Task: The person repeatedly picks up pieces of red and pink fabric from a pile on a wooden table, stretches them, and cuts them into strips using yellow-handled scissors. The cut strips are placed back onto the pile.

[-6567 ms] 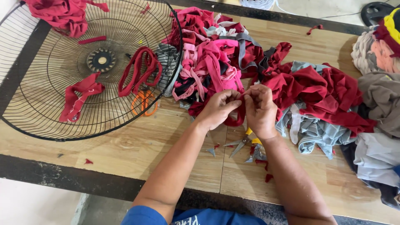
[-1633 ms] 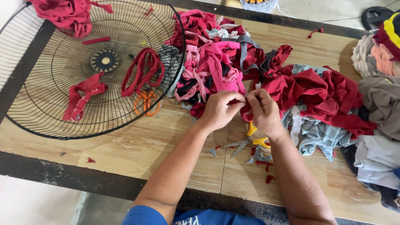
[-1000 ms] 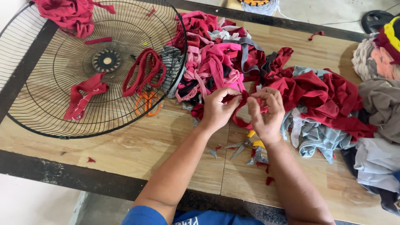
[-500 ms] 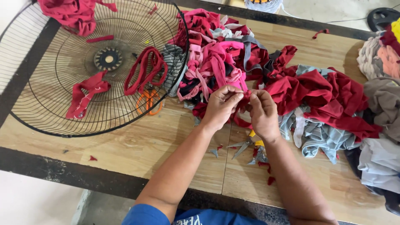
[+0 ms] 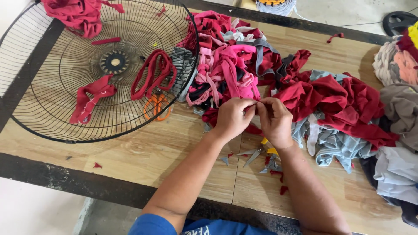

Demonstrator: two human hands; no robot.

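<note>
Near the bench's middle, the left hand point(image 5: 233, 117) and right hand point(image 5: 275, 119) meet fingertip to fingertip, both curled tight and pinching a dark red fabric strip point(image 5: 251, 129) that hangs just below them. The heap of red, pink and grey scraps point(image 5: 244, 65) lies behind. Yellow-handled snips point(image 5: 257, 152) rest toward the near edge; a black wire fan guard point(image 5: 56, 113) fills the far left corner.
</note>
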